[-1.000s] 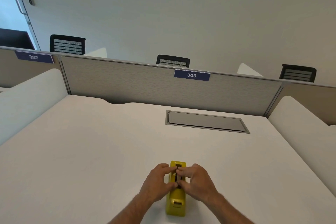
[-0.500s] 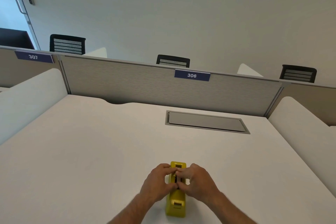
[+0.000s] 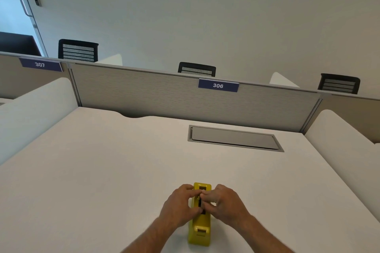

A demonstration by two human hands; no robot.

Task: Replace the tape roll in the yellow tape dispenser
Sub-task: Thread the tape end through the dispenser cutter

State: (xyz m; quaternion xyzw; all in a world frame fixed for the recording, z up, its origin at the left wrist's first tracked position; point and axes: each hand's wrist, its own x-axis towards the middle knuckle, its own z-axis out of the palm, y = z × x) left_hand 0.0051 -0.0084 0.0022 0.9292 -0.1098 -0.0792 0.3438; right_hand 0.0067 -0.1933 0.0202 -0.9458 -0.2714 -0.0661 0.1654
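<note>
The yellow tape dispenser (image 3: 199, 230) stands lengthwise on the white desk (image 3: 102, 170) near its front edge, its cutter end toward me. My left hand (image 3: 180, 206) grips its left side and my right hand (image 3: 225, 204) its right side. The fingertips of both hands meet over the dark slot in the top middle. Whatever sits in that slot is hidden by my fingers, so no tape roll can be made out.
A grey flap cover (image 3: 234, 138) is set into the desk at the back right. A grey partition (image 3: 185, 98) labelled 306 closes the far edge, with white side dividers left and right. Black chair backs stand beyond it.
Both hands have stayed on the dispenser; the fingers have shifted slightly over the top slot. The dispenser has not moved.
</note>
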